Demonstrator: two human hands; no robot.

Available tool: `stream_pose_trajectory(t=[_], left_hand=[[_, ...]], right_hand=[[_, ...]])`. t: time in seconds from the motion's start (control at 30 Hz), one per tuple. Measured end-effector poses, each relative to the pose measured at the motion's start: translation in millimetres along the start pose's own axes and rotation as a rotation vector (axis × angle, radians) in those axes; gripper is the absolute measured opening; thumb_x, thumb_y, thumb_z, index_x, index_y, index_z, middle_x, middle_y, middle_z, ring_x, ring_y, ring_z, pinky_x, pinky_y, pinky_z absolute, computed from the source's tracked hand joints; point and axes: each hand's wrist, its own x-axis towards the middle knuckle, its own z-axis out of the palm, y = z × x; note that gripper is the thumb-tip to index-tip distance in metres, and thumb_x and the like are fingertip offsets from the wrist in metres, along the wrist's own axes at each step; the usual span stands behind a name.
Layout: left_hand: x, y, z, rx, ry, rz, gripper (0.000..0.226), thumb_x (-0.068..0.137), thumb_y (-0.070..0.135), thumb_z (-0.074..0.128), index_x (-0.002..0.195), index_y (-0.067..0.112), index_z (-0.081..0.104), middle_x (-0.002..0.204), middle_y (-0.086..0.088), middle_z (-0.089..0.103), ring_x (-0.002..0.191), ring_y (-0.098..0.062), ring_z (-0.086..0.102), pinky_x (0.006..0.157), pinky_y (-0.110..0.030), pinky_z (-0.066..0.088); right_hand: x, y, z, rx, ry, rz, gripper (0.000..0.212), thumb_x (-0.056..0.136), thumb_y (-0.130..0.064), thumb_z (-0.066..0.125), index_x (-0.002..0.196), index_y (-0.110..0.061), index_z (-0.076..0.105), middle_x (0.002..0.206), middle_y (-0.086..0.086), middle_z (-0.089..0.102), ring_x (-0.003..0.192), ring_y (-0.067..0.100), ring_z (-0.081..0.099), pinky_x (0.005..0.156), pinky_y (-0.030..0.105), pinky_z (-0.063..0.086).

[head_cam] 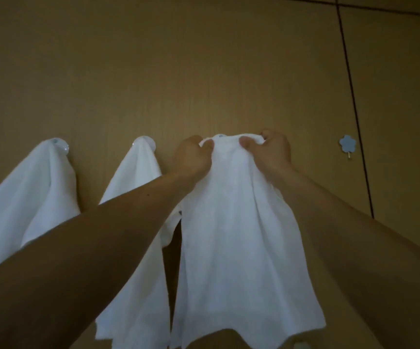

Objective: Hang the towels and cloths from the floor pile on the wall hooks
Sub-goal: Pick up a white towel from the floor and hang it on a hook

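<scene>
The head camera looks along two bare forearms that reach to a tan, wood-grained wall (178,71). The left hand (194,157) and the right hand (272,152) both pinch the top edge of the held towel (234,222), which is white. Each thumb lies on the front of the cloth and the fingers curl behind it. The hands are close together, one on each side of a bunched peak. That peak lies over the covered hook (220,136), of which only a small pale bit shows above the fabric. Whether the cloth is caught on it cannot be told. Below the hands the held towel drops in loose folds against the wall and widens toward its lower hem.

To the left hang two more white cloths. The far-left towel (27,192) is draped from the far-left hook (61,145), a clear round one. The middle towel (141,170) hangs from the middle hook (151,144), and the left forearm crosses in front of it. Its lower edge lies just beside the held towel.

Well to the right is the flower hook (347,143), pale blue with a small metal prong and nothing on it. Just right of it a dark seam (352,96) runs down the wall.
</scene>
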Motion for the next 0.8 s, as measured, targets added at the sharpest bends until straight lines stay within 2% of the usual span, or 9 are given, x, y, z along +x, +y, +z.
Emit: stream_pose_trajectory(t=[0.07, 0.17, 0.33, 0.43, 0.53, 0.63, 0.7, 0.77, 0.8], left_hand=[[22.6, 1.0, 1.0, 0.022, 0.036, -0.010, 0.030, 0.097, 0.037, 0.047, 0.106, 0.012, 0.061, 0.099, -0.003, 0.059, 0.088, -0.022, 0.055, 0.073, -0.030, 0.038], [48.1, -1.2, -0.3, 0.048, 0.103, 0.007, 0.027, 0.095, 0.037, 0.049, 0.100, 0.013, 0.062, 0.098, -0.006, 0.062, 0.090, -0.025, 0.058, 0.074, -0.031, 0.040], [60.9, -12.3, -1.7, 0.336, 0.087, 0.040, 0.036, 0.091, 0.040, 0.050, 0.104, 0.011, 0.065, 0.102, -0.007, 0.066, 0.093, -0.028, 0.062, 0.075, -0.030, 0.042], [55.8, -13.4, 1.3, 0.471, 0.069, -0.024, 0.026, 0.081, 0.042, 0.054, 0.080, 0.017, 0.060, 0.074, 0.004, 0.059, 0.064, -0.017, 0.055, 0.056, -0.025, 0.035], [53.2, -6.4, 7.7, 0.234, -0.078, -0.206, 0.024, 0.078, 0.035, 0.064, 0.070, 0.013, 0.059, 0.067, 0.004, 0.057, 0.059, -0.013, 0.053, 0.048, -0.024, 0.033], [46.8, 2.5, 10.6, 0.245, -0.236, -0.312, 0.027, 0.087, 0.040, 0.060, 0.085, 0.015, 0.051, 0.075, 0.005, 0.050, 0.063, -0.012, 0.046, 0.054, -0.026, 0.033], [45.3, 5.3, 10.7, 0.419, -0.202, -0.239, 0.040, 0.083, 0.048, 0.062, 0.082, 0.009, 0.050, 0.076, 0.003, 0.053, 0.061, -0.012, 0.046, 0.053, -0.026, 0.032], [42.4, 5.2, 9.3, 0.666, -0.045, -0.052, 0.047, 0.076, 0.056, 0.062, 0.086, 0.010, 0.053, 0.077, 0.003, 0.057, 0.064, -0.014, 0.052, 0.053, -0.025, 0.031], [39.8, 3.3, 8.7, 0.780, 0.066, 0.084, 0.046, 0.076, 0.056, 0.060, 0.093, 0.014, 0.052, 0.085, 0.003, 0.057, 0.073, -0.017, 0.055, 0.061, -0.025, 0.032]], right_hand=[[21.6, -1.3, 10.7, -0.027, 0.006, -0.028, 0.025, 0.079, -0.044, 0.070, 0.084, -0.020, 0.064, 0.085, -0.002, 0.065, 0.077, 0.017, 0.058, 0.066, 0.028, 0.044], [46.5, -5.7, 22.7, -0.042, -0.011, -0.011, 0.042, 0.082, -0.043, 0.068, 0.111, -0.012, 0.066, 0.108, 0.005, 0.068, 0.097, 0.023, 0.063, 0.082, 0.030, 0.047], [55.8, 2.3, 34.3, -0.172, -0.056, -0.001, 0.027, 0.081, -0.041, 0.067, 0.095, -0.018, 0.066, 0.092, 0.000, 0.065, 0.089, 0.024, 0.063, 0.067, 0.027, 0.039], [52.2, 8.8, 34.6, -0.196, -0.052, 0.066, 0.026, 0.075, -0.043, 0.069, 0.083, -0.019, 0.062, 0.085, -0.002, 0.065, 0.081, 0.021, 0.064, 0.065, 0.030, 0.048], [45.9, 14.4, 24.7, -0.003, -0.133, 0.197, 0.027, 0.065, -0.036, 0.077, 0.074, -0.018, 0.059, 0.079, -0.001, 0.066, 0.076, 0.019, 0.065, 0.071, 0.033, 0.053], [40.1, 13.9, 17.8, -0.090, -0.254, 0.271, 0.025, 0.061, -0.032, 0.075, 0.075, -0.014, 0.065, 0.077, 0.003, 0.069, 0.076, 0.022, 0.068, 0.064, 0.030, 0.052], [34.5, 9.1, 17.6, -0.311, -0.238, 0.235, 0.027, 0.063, -0.041, 0.070, 0.076, -0.017, 0.066, 0.080, 0.001, 0.068, 0.079, 0.021, 0.067, 0.061, 0.027, 0.047], [27.9, 5.7, 20.8, -0.545, -0.070, 0.028, 0.026, 0.072, -0.042, 0.063, 0.089, -0.023, 0.065, 0.098, -0.001, 0.061, 0.098, 0.023, 0.057, 0.080, 0.033, 0.039], [23.3, 5.3, 22.3, -0.593, 0.001, -0.120, 0.020, 0.078, -0.036, 0.060, 0.095, -0.025, 0.064, 0.105, 0.001, 0.057, 0.104, 0.024, 0.050, 0.085, 0.037, 0.033]])
